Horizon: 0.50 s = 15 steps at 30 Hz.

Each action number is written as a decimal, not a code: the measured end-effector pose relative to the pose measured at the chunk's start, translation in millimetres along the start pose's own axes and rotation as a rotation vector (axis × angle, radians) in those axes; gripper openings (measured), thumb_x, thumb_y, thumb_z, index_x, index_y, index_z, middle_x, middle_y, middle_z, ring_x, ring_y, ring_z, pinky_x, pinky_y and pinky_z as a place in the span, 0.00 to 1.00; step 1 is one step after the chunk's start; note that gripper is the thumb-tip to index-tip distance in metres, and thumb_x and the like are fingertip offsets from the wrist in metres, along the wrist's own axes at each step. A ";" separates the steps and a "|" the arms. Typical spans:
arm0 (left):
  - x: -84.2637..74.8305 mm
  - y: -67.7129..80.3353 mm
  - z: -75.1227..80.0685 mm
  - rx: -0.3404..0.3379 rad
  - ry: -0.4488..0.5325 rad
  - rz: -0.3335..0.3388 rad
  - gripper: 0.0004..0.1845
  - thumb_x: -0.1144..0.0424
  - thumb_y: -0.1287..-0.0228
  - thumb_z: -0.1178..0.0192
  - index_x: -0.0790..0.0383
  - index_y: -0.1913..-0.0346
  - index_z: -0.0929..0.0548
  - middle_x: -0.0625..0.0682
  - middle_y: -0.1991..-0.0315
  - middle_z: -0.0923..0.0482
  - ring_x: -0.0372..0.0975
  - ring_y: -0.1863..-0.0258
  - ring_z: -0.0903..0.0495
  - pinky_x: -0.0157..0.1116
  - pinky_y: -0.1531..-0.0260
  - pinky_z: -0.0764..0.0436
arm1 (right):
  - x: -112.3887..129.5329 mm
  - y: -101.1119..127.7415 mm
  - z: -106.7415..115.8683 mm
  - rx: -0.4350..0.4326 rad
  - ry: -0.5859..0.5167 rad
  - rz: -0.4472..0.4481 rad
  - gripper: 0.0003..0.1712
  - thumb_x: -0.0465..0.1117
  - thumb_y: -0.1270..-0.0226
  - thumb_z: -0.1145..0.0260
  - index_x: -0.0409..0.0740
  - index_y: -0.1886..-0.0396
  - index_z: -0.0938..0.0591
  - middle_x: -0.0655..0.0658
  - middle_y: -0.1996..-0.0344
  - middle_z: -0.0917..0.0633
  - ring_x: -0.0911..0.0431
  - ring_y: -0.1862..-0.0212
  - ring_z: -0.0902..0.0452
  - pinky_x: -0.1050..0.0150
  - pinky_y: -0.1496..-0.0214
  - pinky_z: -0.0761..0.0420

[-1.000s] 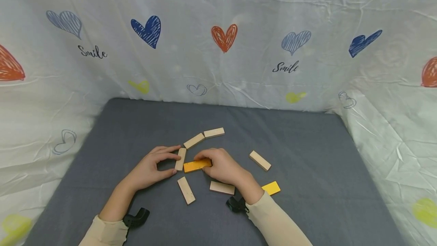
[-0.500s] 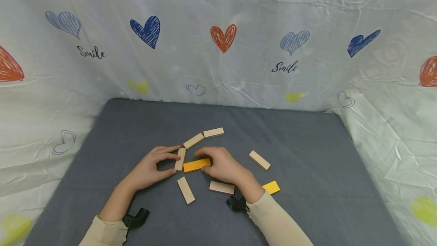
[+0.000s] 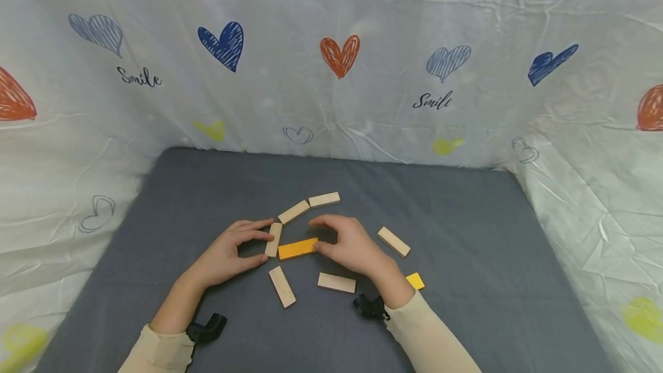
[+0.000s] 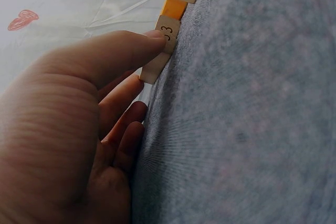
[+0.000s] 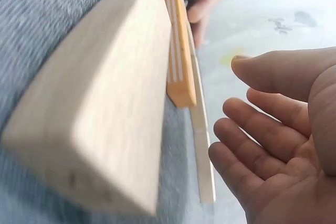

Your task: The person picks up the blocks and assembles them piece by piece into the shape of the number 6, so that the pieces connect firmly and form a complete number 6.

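Orange and flat, the painted block (image 3: 297, 248) lies on the grey cloth (image 3: 466, 281) with its left end butted against the pale numbered block (image 3: 274, 240), which the left hand (image 3: 228, 255) pinches upright-on-edge between thumb and forefinger. The right hand (image 3: 349, 243) hovers just beside its right end, fingers relaxed and gripping nothing. To seat it well, I judge, steady the pale block and nudge gently, keeping edges square.

Head view high, facing down the table, wrist views low, close, all sharing the orange block (image 3: 297, 248).
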<state>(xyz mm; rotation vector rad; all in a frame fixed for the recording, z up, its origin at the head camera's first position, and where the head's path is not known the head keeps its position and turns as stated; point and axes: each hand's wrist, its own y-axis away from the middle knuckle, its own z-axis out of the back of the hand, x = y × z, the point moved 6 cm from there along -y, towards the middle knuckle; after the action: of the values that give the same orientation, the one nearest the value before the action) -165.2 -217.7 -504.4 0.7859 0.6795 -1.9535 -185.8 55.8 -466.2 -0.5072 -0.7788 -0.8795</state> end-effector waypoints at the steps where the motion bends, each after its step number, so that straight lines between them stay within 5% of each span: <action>1: -0.1 -0.1 0.1 -0.001 -0.001 -0.001 0.23 0.56 0.33 0.19 0.43 0.36 0.10 0.43 0.21 0.27 0.45 0.26 0.29 0.58 0.30 0.29 | -0.7 1.7 2.4 -0.009 0.002 0.000 0.26 0.38 0.26 0.24 0.44 0.31 0.15 0.50 0.36 0.13 0.52 0.33 0.18 0.47 0.31 0.19; 15: 0.3 1.1 -0.1 -0.002 -0.004 -0.012 0.23 0.57 0.33 0.19 0.44 0.36 0.10 0.44 0.21 0.27 0.46 0.26 0.29 0.60 0.30 0.28 | -13.6 25.5 26.7 -0.080 0.045 -0.047 0.27 0.38 0.28 0.22 0.45 0.30 0.15 0.52 0.35 0.13 0.50 0.32 0.18 0.44 0.31 0.19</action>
<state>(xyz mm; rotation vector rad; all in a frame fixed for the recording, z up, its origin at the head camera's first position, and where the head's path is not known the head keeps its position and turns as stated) -164.3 -218.3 -504.9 0.7782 0.6845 -1.9645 -180.4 94.6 -462.1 -0.5401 -0.7192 -0.9653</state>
